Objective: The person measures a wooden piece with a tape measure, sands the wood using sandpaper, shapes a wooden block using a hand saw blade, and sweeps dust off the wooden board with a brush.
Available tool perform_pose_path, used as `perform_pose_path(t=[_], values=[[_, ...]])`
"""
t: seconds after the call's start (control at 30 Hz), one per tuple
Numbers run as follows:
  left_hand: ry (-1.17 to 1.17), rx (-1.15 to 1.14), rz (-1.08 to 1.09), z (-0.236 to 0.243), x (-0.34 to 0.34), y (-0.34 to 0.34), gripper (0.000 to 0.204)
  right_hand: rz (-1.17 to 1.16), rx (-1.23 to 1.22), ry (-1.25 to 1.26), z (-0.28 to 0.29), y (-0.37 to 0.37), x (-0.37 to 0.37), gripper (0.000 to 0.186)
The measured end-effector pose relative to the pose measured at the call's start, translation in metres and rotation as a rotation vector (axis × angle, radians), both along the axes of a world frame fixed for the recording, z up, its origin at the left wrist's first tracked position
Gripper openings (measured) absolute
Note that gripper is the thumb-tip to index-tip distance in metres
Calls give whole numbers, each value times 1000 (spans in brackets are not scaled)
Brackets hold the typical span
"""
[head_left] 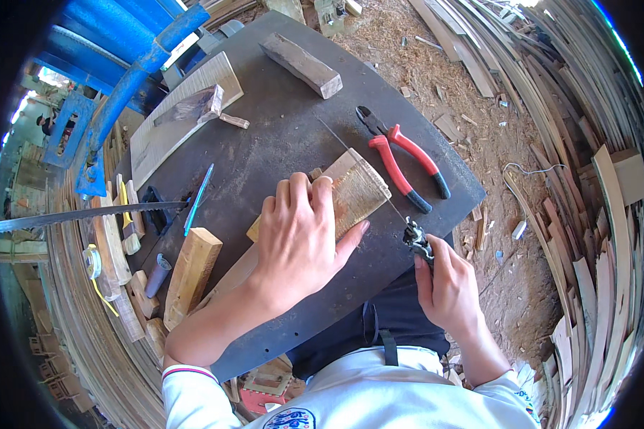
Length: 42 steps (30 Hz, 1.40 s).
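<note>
My left hand [293, 250] grips a light wooden block [358, 186], fingers curled over it, with more wood [232, 272] underneath. A thin saw blade [397, 209] lies across the block's far-right end, running diagonally. My right hand [447, 286] is closed on the blade's dark metal handle [416, 237] just off that end. Beside the block, red-handled cutters [401, 164] with black tips rest on the dark worktable [279, 336]. A blue pen [198, 200] lies left of my left hand, near a squared timber offcut [193, 275].
Offcuts [300, 64] and a board [154, 146] lie at the back. A blue metal machine [125, 93], long toothed blade [64, 218] and tape measure [93, 264] are on the left. Wood strips [587, 243] line the right over a sawdust-strewn floor [408, 79]. A person [48, 125] is far left.
</note>
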<state>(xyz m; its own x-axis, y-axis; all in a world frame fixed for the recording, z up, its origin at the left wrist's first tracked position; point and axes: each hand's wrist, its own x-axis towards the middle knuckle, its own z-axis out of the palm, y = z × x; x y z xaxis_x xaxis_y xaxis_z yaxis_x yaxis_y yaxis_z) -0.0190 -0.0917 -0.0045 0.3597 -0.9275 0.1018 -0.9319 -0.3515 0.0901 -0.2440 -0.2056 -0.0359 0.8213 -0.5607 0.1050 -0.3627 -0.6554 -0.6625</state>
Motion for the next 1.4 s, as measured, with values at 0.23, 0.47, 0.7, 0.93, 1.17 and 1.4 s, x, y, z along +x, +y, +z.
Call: perform_pose_path(t=[0.23, 0.47, 0.7, 0.93, 1.17, 1.4], values=[[-10, 42, 45, 2, -6, -5, 64, 13, -101, -8, -3, 3, 14, 38], [-118, 115, 68, 3, -10, -6, 64, 23, -62, 32, -2, 3, 0, 37], [-137, 103, -27, 5, -8, -8, 63, -9, -50, 10, -7, -1, 9, 28], [-166, 128, 20, 4, -10, -7, 61, 17, -8, -2, 9, 1, -5, 20], [-190, 121, 1, 2, -12, -10, 61, 20, 11, -29, -3, 0, 11, 24], [-186, 117, 54, 1, -9, -9, 59, 2, -1, 155, 15, 6, -7, 15]])
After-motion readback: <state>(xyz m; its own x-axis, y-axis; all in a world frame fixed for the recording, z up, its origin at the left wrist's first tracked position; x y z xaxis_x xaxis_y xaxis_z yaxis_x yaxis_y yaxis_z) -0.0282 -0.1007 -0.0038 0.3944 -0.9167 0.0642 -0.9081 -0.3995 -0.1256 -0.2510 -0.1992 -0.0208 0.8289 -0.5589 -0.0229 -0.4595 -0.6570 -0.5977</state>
